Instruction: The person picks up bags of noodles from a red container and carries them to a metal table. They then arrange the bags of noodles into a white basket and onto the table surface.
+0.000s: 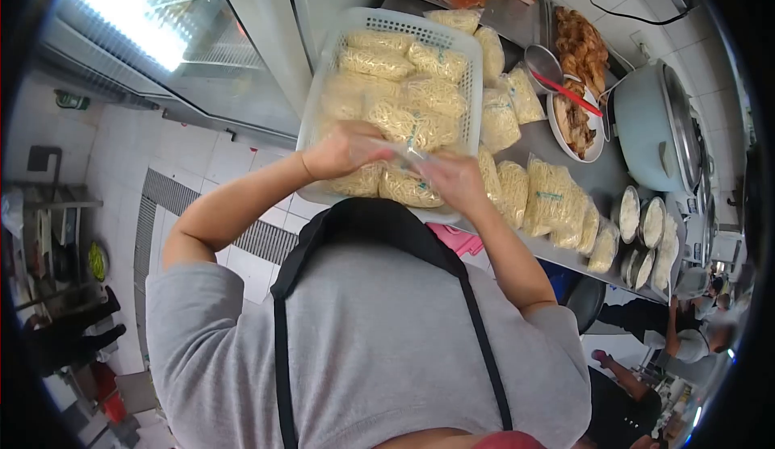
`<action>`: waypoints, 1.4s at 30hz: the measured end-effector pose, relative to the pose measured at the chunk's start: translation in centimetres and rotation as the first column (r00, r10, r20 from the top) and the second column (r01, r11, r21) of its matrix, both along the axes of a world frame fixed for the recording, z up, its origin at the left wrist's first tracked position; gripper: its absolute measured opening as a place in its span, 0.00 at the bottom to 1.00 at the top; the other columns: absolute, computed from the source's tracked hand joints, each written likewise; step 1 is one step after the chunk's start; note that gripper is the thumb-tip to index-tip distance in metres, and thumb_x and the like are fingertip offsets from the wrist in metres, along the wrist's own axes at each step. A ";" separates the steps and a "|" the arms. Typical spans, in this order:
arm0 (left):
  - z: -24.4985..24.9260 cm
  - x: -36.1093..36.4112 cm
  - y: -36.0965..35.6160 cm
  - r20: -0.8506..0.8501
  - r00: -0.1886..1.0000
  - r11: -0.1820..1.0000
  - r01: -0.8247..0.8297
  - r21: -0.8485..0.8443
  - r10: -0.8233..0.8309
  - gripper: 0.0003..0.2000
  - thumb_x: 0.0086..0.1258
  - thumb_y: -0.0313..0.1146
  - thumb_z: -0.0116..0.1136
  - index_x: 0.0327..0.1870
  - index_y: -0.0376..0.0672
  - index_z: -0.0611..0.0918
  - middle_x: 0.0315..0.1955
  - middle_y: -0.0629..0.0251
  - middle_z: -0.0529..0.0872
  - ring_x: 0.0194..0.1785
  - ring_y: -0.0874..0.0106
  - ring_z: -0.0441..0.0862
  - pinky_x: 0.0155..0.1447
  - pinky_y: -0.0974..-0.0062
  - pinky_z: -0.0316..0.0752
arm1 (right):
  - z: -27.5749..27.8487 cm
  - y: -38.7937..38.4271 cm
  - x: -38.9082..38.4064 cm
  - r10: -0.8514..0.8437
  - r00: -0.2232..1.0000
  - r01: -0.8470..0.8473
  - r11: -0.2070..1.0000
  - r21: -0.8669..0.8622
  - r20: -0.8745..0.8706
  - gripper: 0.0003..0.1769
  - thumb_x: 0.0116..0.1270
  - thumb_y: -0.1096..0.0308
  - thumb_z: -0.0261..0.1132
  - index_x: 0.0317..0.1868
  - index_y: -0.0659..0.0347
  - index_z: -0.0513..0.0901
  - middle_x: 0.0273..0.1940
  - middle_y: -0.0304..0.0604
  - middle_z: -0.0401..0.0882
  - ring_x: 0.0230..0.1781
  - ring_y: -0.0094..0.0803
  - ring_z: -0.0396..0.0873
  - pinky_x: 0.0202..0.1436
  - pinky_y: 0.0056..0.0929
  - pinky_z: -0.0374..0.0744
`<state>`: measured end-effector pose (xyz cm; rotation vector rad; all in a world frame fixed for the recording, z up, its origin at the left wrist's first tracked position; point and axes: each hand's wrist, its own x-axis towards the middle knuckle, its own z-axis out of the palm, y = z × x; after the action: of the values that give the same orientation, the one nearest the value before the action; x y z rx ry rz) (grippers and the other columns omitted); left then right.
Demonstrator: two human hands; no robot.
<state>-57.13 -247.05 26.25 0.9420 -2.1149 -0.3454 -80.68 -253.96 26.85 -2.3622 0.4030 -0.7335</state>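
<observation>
Both of my hands are over a white perforated plastic basket (472, 98) packed with clear bags of pale noodles (436, 62). The closed fingers of my left hand (343, 149) grip one end of a stretched, twisted piece of clear plastic bag (391, 150). Its other end is pinched in my right hand (456, 181), which is slightly blurred. Noodles show under and behind the plastic, and a blurred pale bag (347, 94) lies just beyond my left hand. More noodle bags in the basket are partly hidden below my wrists.
Bagged noodles (550, 199) line the steel counter at right, near a plate of meat (577, 126) with red tongs, a large pot (654, 126) and several bowls of white food (652, 221). A glass-door cabinet (218, 37) stands at left. Other people (694, 340) are at lower right.
</observation>
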 end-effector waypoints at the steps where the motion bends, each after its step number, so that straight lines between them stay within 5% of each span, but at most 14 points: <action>1: 0.3 0.1 -0.2 -0.036 0.985 0.978 -0.162 0.128 0.168 0.12 0.68 0.37 0.52 0.32 0.38 0.82 0.25 0.58 0.83 0.28 0.61 0.79 0.35 0.65 0.75 | 0.2 -0.6 0.4 -0.051 0.998 0.057 0.966 0.252 -0.030 0.09 0.59 0.66 0.64 0.36 0.62 0.83 0.28 0.40 0.81 0.27 0.30 0.79 0.31 0.27 0.77; 4: 2.1 -0.3 -0.6 -0.019 0.911 0.764 -0.334 0.552 0.412 0.19 0.69 0.43 0.50 0.27 0.36 0.82 0.17 0.52 0.79 0.23 0.59 0.78 0.29 0.64 0.72 | 1.8 -2.0 1.7 -0.135 0.970 0.227 0.805 0.549 -0.202 0.14 0.65 0.63 0.57 0.33 0.66 0.82 0.20 0.42 0.78 0.20 0.29 0.78 0.27 0.27 0.77; 6: 2.7 -0.5 -1.0 0.083 0.873 0.700 -0.439 0.563 0.480 0.20 0.69 0.45 0.51 0.26 0.35 0.81 0.15 0.50 0.77 0.21 0.58 0.77 0.28 0.65 0.71 | 2.4 -3.0 2.0 -0.218 0.880 0.475 0.361 0.803 -0.422 0.13 0.64 0.63 0.58 0.36 0.66 0.80 0.26 0.45 0.80 0.25 0.30 0.79 0.30 0.26 0.76; 7: 3.0 -0.5 -1.2 0.181 0.819 0.629 -0.541 0.559 0.544 0.21 0.69 0.46 0.51 0.25 0.34 0.81 0.13 0.49 0.76 0.19 0.57 0.76 0.27 0.65 0.70 | 2.6 -3.2 2.2 -0.214 0.882 0.471 0.363 0.804 -0.420 0.13 0.64 0.63 0.58 0.36 0.66 0.80 0.26 0.45 0.80 0.25 0.30 0.79 0.30 0.26 0.76; 10: 3.9 -0.4 -1.4 0.109 0.845 0.560 -0.437 0.703 0.523 0.21 0.67 0.46 0.53 0.25 0.33 0.81 0.15 0.50 0.78 0.21 0.60 0.77 0.28 0.66 0.70 | 5.1 -3.1 3.5 -0.440 0.841 0.456 0.890 0.026 0.316 0.16 0.64 0.61 0.59 0.46 0.63 0.75 0.41 0.52 0.76 0.41 0.40 0.77 0.46 0.37 0.74; 13: 0.6 0.8 -2.4 -0.021 0.879 0.683 -0.355 0.639 0.477 0.18 0.67 0.42 0.51 0.28 0.33 0.82 0.20 0.56 0.81 0.23 0.67 0.78 0.28 0.71 0.70 | 7.0 -1.1 8.5 -0.101 0.985 0.150 0.897 -0.417 0.136 0.19 0.66 0.56 0.56 0.50 0.62 0.74 0.48 0.57 0.73 0.51 0.49 0.72 0.56 0.45 0.69; 16: 3.0 2.1 -2.4 -0.297 0.658 0.502 -0.144 0.853 0.692 0.17 0.66 0.42 0.50 0.34 0.36 0.83 0.25 0.62 0.82 0.26 0.72 0.79 0.28 0.77 0.71 | 4.6 -3.2 10.5 -0.195 0.882 0.169 0.981 -0.099 -0.429 0.24 0.67 0.51 0.52 0.52 0.64 0.73 0.50 0.59 0.72 0.52 0.51 0.72 0.56 0.44 0.69; 21: 5.0 2.5 1.2 -0.124 0.784 0.184 0.013 0.983 0.608 0.20 0.62 0.47 0.57 0.44 0.38 0.80 0.34 0.60 0.81 0.36 0.72 0.80 0.37 0.82 0.74 | 2.8 -6.7 10.0 -0.260 0.885 0.326 0.938 0.116 -0.386 0.29 0.67 0.47 0.49 0.50 0.68 0.75 0.48 0.59 0.75 0.50 0.51 0.73 0.54 0.40 0.70; 26: 3.0 -4.9 0.0 -0.653 0.207 0.592 0.289 0.752 0.728 0.23 0.63 0.33 0.60 0.57 0.39 0.67 0.48 0.61 0.74 0.51 0.71 0.75 0.52 0.69 0.73 | 2.5 -7.4 10.0 -0.168 0.965 0.262 0.670 0.694 -0.202 0.27 0.67 0.52 0.51 0.48 0.72 0.76 0.44 0.58 0.77 0.46 0.44 0.76 0.51 0.33 0.71; 28: 3.6 -7.3 -0.6 -0.848 -0.089 0.818 0.336 0.468 0.522 0.29 0.64 0.30 0.59 0.62 0.42 0.57 0.53 0.62 0.69 0.52 0.67 0.74 0.54 0.66 0.73 | 3.7 -5.2 9.8 -0.376 0.927 0.133 0.298 0.945 -0.012 0.26 0.67 0.55 0.52 0.49 0.74 0.74 0.44 0.56 0.77 0.44 0.38 0.76 0.50 0.30 0.71; 30: 3.2 -6.8 -1.2 -0.889 -0.119 0.836 0.415 0.361 0.443 0.27 0.63 0.29 0.59 0.61 0.41 0.60 0.52 0.61 0.71 0.51 0.68 0.75 0.53 0.66 0.74 | 3.5 -4.7 9.8 -0.487 0.872 0.151 0.372 0.916 0.055 0.22 0.68 0.57 0.53 0.44 0.72 0.78 0.35 0.55 0.79 0.35 0.36 0.78 0.42 0.30 0.73; 32: 3.4 -6.4 -1.4 -0.894 -0.071 0.816 0.445 0.368 0.442 0.25 0.62 0.29 0.59 0.59 0.39 0.63 0.50 0.60 0.73 0.51 0.68 0.75 0.52 0.66 0.75 | 4.6 -4.5 9.7 -0.525 0.846 0.402 0.747 0.529 0.098 0.19 0.67 0.58 0.55 0.35 0.69 0.80 0.24 0.52 0.78 0.25 0.35 0.76 0.33 0.32 0.73; 35: 2.7 -5.6 -1.2 -0.858 0.047 0.736 0.492 0.465 0.511 0.24 0.61 0.30 0.57 0.58 0.36 0.66 0.48 0.57 0.76 0.50 0.66 0.77 0.54 0.65 0.74 | 6.1 -4.2 8.9 -0.519 0.849 0.466 0.822 0.327 0.095 0.19 0.66 0.60 0.56 0.27 0.69 0.80 0.15 0.50 0.72 0.18 0.34 0.74 0.28 0.34 0.70; 42: 4.4 -4.3 -5.2 -0.834 0.392 0.688 0.478 0.545 0.388 0.27 0.58 0.35 0.61 0.57 0.33 0.69 0.52 0.52 0.75 0.56 0.63 0.73 0.60 0.65 0.69 | 2.1 -5.3 7.5 -0.497 0.791 0.082 0.664 0.743 0.357 0.22 0.69 0.49 0.50 0.46 0.58 0.79 0.41 0.46 0.81 0.37 0.35 0.79 0.37 0.32 0.77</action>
<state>-61.47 -252.29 30.63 0.7570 -0.8256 -1.4945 -73.17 -259.29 28.91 -1.2942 0.6931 -1.1219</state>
